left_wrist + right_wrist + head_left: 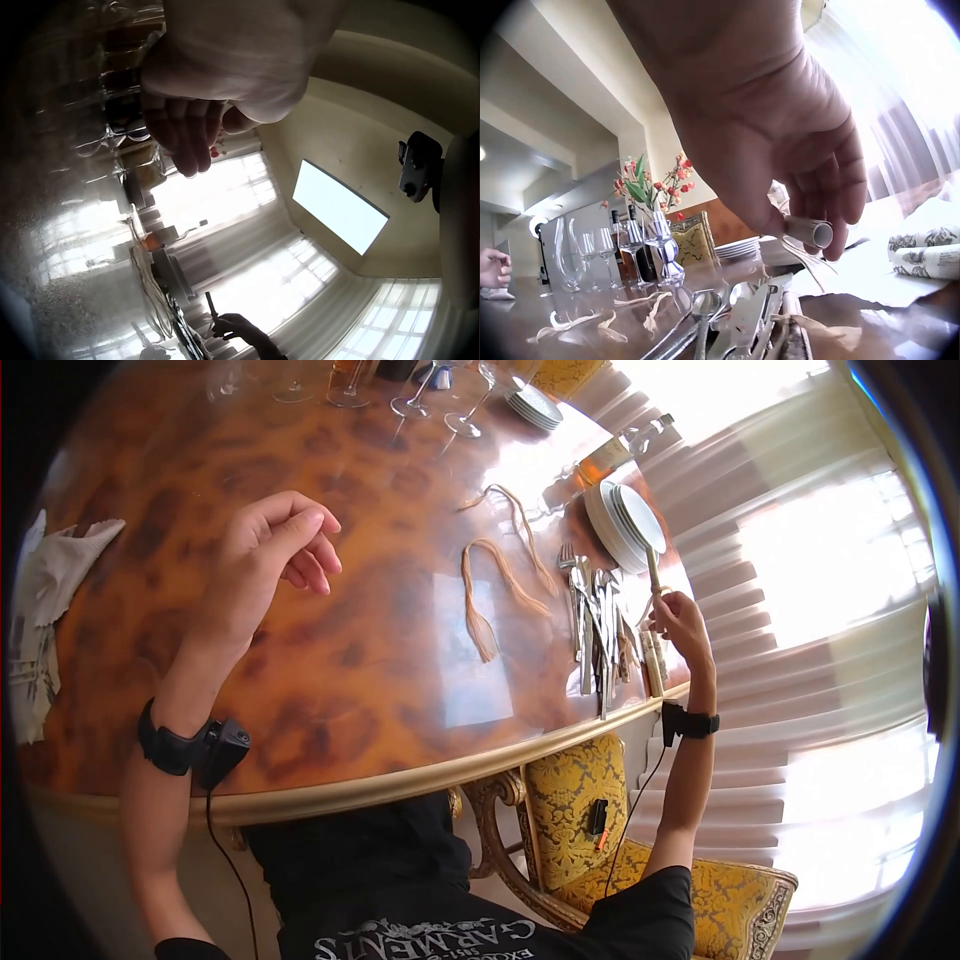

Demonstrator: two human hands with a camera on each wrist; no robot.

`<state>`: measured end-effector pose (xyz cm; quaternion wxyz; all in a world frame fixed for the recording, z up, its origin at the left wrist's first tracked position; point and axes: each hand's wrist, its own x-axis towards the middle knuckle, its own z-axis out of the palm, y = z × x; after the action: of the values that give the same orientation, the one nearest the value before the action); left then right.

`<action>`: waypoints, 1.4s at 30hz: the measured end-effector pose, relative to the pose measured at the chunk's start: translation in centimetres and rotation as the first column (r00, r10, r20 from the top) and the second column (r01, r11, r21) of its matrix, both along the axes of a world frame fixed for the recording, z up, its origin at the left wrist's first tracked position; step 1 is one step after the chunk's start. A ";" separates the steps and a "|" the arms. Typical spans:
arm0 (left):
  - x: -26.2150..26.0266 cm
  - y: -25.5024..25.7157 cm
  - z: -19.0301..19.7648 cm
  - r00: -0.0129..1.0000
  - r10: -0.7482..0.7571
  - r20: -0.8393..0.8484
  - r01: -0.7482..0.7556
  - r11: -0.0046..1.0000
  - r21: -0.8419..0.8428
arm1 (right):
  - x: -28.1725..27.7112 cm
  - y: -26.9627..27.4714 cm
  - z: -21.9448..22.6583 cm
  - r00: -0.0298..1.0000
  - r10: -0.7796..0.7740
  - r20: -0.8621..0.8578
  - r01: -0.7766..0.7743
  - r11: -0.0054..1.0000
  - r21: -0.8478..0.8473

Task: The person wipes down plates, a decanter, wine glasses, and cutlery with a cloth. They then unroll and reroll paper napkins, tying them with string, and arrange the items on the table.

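Note:
My right hand [683, 625] pinches a thin rolled paper tube [810, 232] between thumb and fingers, just above the table's right side. The tube's open hollow end shows in the right wrist view. Below that hand lies a pile of cutlery [598, 622], forks, knives and spoons together. Over the middle-left of the table my left hand [270, 550] hangs with loosely bent fingers and holds nothing. Two tan cords with frayed ends, a nearer cord [475, 600] and a farther cord [520, 525], lie curved on the tabletop between the hands.
Stacked white plates [605, 530] stand beyond the cutlery, near a bottle of amber liquid [605, 460]. Patterned rolls [926, 259] lie at the table's right edge. Stemmed glasses [463, 425] line the far side. A pale cloth [70, 575] is at far left; a yellow chair [575, 810] stands in front.

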<state>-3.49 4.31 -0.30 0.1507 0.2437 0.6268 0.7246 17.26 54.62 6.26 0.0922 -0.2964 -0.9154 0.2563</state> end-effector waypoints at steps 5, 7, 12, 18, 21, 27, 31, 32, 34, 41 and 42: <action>0.1 0.2 0.2 0.999 -0.030 -0.028 0.031 0.999 0.021 | -5.8 -12.7 1.9 0.928 0.284 -0.241 -0.346 0.896 -0.277; 0.2 0.2 0.2 0.998 -0.043 -0.043 0.044 0.999 0.024 | -8.6 -18.1 1.5 0.871 0.386 -0.304 -0.476 0.815 -0.330; 0.4 0.2 0.5 0.992 -0.024 -0.126 0.024 1.000 0.001 | -13.8 -27.1 -0.5 0.725 0.546 -0.421 -0.689 0.550 -0.472; 0.9 0.7 0.9 0.991 0.014 -0.134 0.016 0.976 0.219 | -15.7 -31.3 -2.9 0.685 0.546 -0.482 -0.723 0.433 -0.538; 0.9 0.8 0.2 0.997 0.016 -0.074 0.002 0.974 0.228 | -15.4 -31.7 -3.8 0.643 0.535 -0.547 -0.762 0.384 -0.521; 1.0 1.0 -0.1 0.999 -0.010 -0.054 0.019 0.988 0.157 | -14.3 -31.9 -3.6 0.629 0.512 -0.585 -0.730 0.647 -0.220; 1.2 1.2 -0.5 0.997 -0.012 -0.075 0.020 0.994 0.106 | -14.4 -31.7 -3.7 0.502 0.633 -0.589 -0.741 0.666 0.086; 1.3 1.1 -0.4 0.997 -0.015 -0.071 0.022 0.994 0.105 | -14.3 -31.7 -3.6 0.502 0.653 -0.567 -0.737 0.666 0.115; 1.5 0.9 0.0 0.999 -0.022 -0.032 0.023 0.999 0.027 | -14.3 -31.6 -3.8 0.507 0.669 -0.543 -0.731 0.668 0.139; 1.7 1.3 -0.2 0.990 0.045 -0.137 -0.033 0.996 0.083 | -14.2 -31.0 -3.9 0.459 0.766 -0.450 -0.724 0.616 0.309; 1.8 1.1 0.2 0.994 0.019 -0.103 -0.015 0.999 0.045 | -14.2 -31.0 -3.9 0.472 0.773 -0.425 -0.713 0.618 0.332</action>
<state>-1.71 5.44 -0.09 0.1063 0.2789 0.6197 0.7259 3.04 23.62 2.34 0.2359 0.2190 -0.9008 0.2914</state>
